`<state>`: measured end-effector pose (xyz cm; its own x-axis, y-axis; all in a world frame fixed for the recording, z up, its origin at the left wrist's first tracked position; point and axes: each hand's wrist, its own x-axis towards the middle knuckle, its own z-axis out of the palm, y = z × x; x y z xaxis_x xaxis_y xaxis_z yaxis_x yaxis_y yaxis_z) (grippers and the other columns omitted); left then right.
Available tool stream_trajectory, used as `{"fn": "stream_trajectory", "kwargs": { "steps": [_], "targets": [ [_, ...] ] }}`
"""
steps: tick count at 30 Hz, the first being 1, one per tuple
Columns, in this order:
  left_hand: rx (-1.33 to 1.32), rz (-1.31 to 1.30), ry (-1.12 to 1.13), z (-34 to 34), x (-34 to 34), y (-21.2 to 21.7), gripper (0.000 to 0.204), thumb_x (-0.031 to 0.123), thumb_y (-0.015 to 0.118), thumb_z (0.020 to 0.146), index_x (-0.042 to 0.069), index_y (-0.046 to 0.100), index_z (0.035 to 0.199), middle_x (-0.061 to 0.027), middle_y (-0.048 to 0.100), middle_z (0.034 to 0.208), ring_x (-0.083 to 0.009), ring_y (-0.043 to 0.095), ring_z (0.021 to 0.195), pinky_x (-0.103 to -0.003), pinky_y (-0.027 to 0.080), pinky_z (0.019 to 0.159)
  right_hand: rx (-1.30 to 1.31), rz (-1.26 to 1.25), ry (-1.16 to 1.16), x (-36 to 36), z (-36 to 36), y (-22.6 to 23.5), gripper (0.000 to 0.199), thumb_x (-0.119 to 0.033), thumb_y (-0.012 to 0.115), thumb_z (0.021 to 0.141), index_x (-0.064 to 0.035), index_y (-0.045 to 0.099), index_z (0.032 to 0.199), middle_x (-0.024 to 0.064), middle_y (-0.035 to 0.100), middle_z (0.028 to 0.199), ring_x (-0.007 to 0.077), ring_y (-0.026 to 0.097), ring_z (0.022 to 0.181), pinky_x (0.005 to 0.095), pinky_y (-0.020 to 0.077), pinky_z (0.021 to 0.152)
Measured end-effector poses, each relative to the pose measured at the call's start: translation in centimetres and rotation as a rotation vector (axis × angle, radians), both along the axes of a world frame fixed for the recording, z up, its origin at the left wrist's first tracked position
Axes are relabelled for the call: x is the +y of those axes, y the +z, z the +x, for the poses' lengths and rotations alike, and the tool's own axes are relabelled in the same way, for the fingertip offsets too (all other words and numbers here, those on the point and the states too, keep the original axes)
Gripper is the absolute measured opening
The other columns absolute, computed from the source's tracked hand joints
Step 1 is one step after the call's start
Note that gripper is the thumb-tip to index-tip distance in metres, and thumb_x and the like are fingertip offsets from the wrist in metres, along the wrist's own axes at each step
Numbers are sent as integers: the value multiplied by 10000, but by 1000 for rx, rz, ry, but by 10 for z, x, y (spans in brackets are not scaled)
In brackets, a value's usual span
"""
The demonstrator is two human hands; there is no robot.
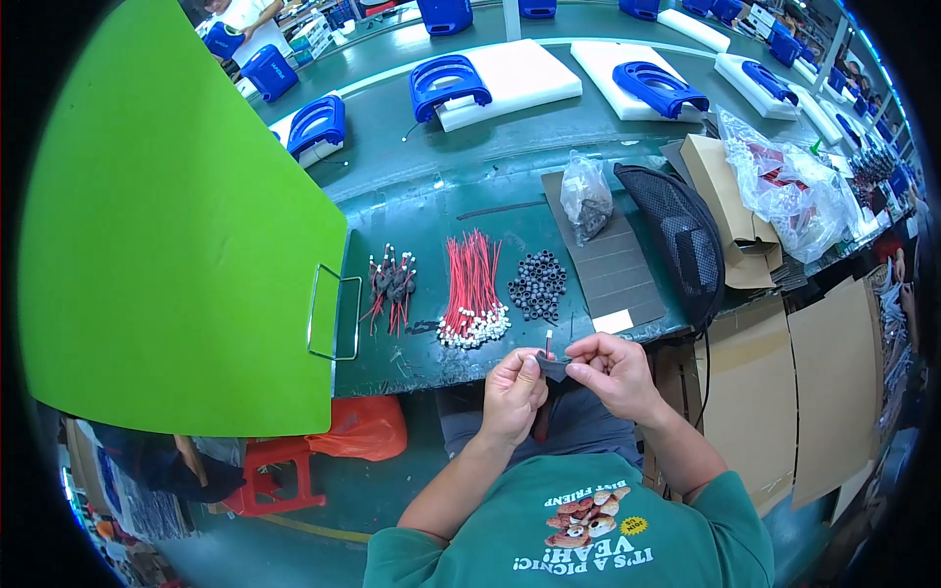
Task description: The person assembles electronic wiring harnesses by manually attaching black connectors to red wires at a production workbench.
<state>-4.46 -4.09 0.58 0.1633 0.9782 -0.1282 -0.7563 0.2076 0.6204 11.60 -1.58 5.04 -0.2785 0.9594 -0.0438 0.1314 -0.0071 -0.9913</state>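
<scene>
Just in front of the table's near edge, my left hand (514,394) and my right hand (616,376) meet with fingertips pinched. Between them is a small dark grey strip (554,369), pinched at both ends. A short wire with a white connector (549,338) stands up from it; where the wire meets the strip is partly hidden by my fingers. On the table beyond lies a fanned bundle of red wires (472,269) with white connectors. A heap of small black rings (538,286) is right of it, and wires with black lumps (394,284) lie to the left.
A tall green board (186,225) with a metal handle (311,314) borders the left. At right are a grey cardboard sheet (613,260), a plastic bag (586,196), a black mesh case (681,240) and an open carton (730,201). Blue housings (446,83) sit on white foam behind.
</scene>
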Motion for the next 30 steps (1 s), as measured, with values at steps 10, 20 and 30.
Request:
{"fn": "stream_trajectory", "kwargs": {
  "steps": [10, 20, 30],
  "targets": [
    [187, -6, 90, 5, 1, 4, 125, 170, 526, 890, 46, 520, 905, 46, 440, 602, -21, 302, 420, -187, 247, 391, 26, 30, -25, -2, 3, -1, 225, -26, 634, 760, 19, 572, 971, 7, 584, 742, -3, 456, 551, 149, 379, 503],
    [429, -34, 137, 26, -3, -8, 284, 310, 430, 931, 65, 505, 809, 40, 419, 570, -25, 301, 410, -193, 236, 364, -4, 116, -71, -2, 0, -11, 243, -12, 643, 750, 17, 556, 976, 9, 573, 731, -5, 454, 551, 151, 372, 491],
    [193, -137, 33, 27, -6, 3, 391, 347, 397, 937, 62, 498, 690, 8, 422, 516, -38, 312, 378, -189, 233, 356, 374, 3, -184, -1, 0, -18, 287, 18, 636, 759, 10, 468, 991, 42, 580, 774, 24, 515, 609, 141, 404, 530]
  ]
}}
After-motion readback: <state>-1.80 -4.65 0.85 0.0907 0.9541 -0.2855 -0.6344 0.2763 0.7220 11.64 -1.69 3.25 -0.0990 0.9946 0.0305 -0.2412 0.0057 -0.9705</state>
